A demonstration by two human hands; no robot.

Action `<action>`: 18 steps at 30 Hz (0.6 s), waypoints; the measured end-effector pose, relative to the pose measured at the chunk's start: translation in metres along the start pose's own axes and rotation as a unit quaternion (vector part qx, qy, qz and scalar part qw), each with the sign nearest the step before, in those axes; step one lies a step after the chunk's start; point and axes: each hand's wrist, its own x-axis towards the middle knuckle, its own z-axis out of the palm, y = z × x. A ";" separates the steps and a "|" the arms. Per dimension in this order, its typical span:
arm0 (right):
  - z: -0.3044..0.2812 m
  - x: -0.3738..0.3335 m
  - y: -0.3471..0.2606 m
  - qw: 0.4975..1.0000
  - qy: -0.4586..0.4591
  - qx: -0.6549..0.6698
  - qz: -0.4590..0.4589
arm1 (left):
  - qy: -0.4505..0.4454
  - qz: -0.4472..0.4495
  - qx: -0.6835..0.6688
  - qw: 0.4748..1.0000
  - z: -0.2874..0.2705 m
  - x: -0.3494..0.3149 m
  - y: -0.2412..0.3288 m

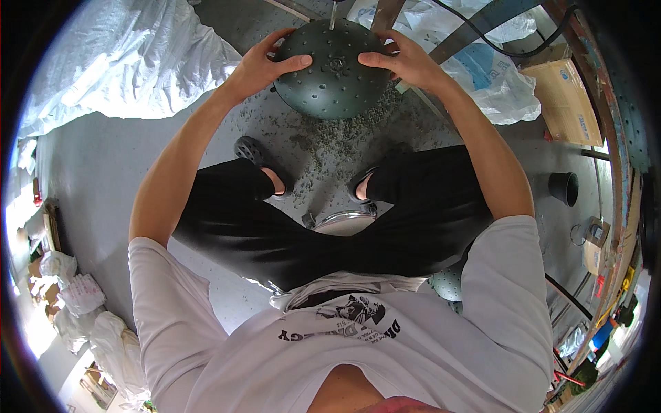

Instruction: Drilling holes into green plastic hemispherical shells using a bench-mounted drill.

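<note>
A dark green round ball or dome (pixel 332 89), dotted with small raised knobs, is held out in front of me above the floor. My left hand (pixel 265 65) grips its left side, the thumb resting on top and the fingers curled behind the rim. On the opposite side my right hand (pixel 412 62) clasps it the same way, thumb pointing inward. Between the thumbs, a small round fitting (pixel 337 64) shows on the surface. A thin metal rod (pixel 334 16) meets the far edge; whether it touches is hard to tell. The underside is hidden.
Dark shavings (pixel 330 141) litter the grey floor under the ball. White plastic sheeting (pixel 131 62) lies at the far left. Metal frame bars (pixel 482 29), a black cable (pixel 509 51) and a cardboard box (pixel 561 103) stand right. A black pot (pixel 564 188) sits below the box.
</note>
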 end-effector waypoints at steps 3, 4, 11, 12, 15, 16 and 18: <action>-0.002 -0.002 -0.003 1.000 -0.012 -0.002 0.003 | 0.011 0.000 -0.005 1.000 0.000 0.000 0.001; -0.002 -0.002 -0.004 1.000 -0.012 -0.002 0.002 | 0.011 0.000 -0.005 1.000 0.000 -0.001 0.001; -0.003 -0.008 -0.014 1.000 -0.017 0.014 0.020 | 0.013 0.004 -0.001 1.000 -0.001 -0.001 0.002; -0.003 -0.009 -0.014 1.000 -0.018 0.015 0.020 | 0.013 0.008 0.000 1.000 -0.001 -0.001 0.002; -0.003 -0.009 -0.013 0.999 -0.023 0.020 0.020 | 0.016 -0.001 -0.001 1.000 -0.001 -0.002 0.003; -0.003 -0.008 -0.012 0.999 -0.023 0.020 0.021 | 0.015 -0.001 -0.001 1.000 0.000 -0.002 0.003; -0.002 -0.005 -0.009 0.999 -0.010 0.027 0.014 | 0.016 0.002 0.001 1.000 0.000 -0.002 0.003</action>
